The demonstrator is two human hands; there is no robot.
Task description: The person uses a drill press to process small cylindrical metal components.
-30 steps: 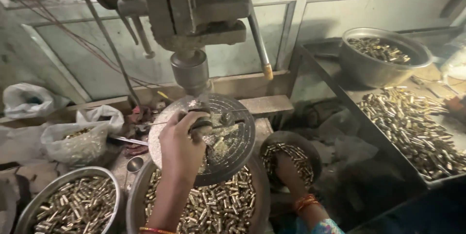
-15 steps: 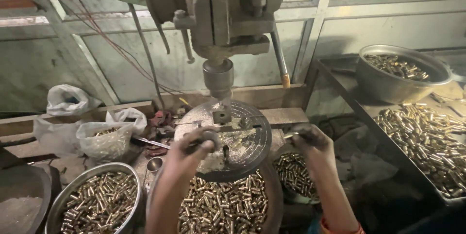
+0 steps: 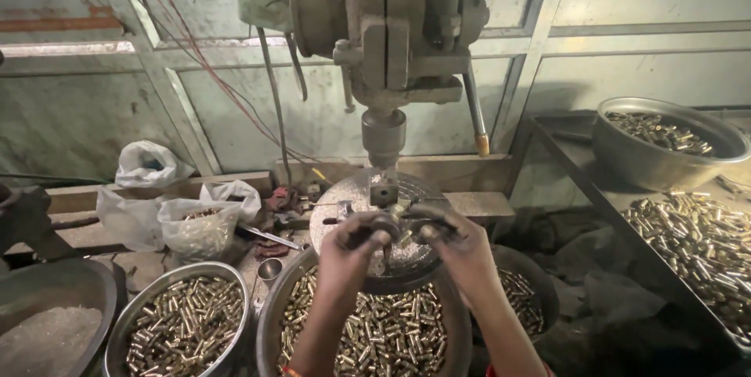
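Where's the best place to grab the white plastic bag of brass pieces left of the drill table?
Take the white plastic bag by its bunched open top, from above. The mouth faces up with loose brass pieces inside, so a side grip would likely tip or spill it.

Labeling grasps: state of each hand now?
Left hand: fingers closed on small part at round drill table.
Right hand: fingers curled there; contents cannot be told.

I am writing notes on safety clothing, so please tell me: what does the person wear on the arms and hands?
Both forearms are bare, with no sleeves in view. The left hand and the right hand wear no gloves, and their fingers look smeared with dark grime. An orange band sits on the left wrist at the lower edge. Something red shows by the right forearm; whether it is a bangle or cloth is unclear.
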